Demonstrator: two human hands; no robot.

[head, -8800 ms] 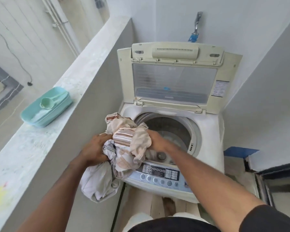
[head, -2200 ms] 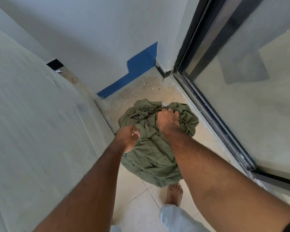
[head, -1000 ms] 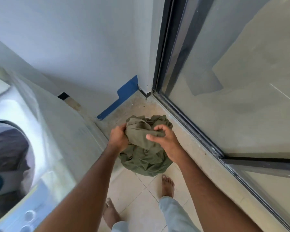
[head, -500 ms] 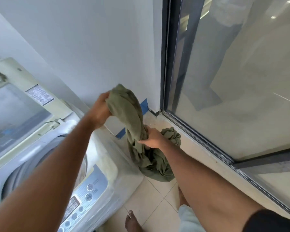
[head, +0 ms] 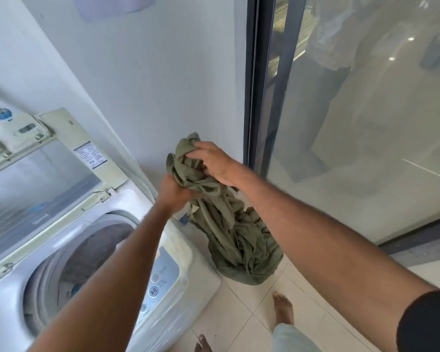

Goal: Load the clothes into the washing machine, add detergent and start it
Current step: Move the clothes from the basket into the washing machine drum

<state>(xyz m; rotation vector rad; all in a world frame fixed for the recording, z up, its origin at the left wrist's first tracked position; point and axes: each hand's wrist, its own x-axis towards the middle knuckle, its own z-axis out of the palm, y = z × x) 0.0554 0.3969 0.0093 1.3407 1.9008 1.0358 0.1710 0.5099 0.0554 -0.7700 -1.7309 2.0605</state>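
Observation:
Both hands grip a large olive-green cloth [head: 229, 229] held up to the right of the washing machine [head: 178, 250]. My left hand [head: 174, 193] clutches it low on the bunch, and my right hand [head: 214, 162] grasps its top. The rest of the cloth hangs down in long folds to the floor. The machine's lid [head: 43, 174] stands open at the left, and the drum [head: 87, 252] shows dark inside with something pale at the bottom. The control panel [head: 160, 278] faces me at the machine's front edge.
A glass sliding door with a dark frame [head: 254, 97] fills the right side. A white wall [head: 150, 72] stands behind the cloth. A tap with a blue fitting [head: 0, 114] sits above the lid. My bare feet [head: 282, 308] stand on pale floor tiles.
I picked the green cloth off the floor and raised it higher. My right hand moved from the middle of the cloth to its top; the view swung left toward the machine.

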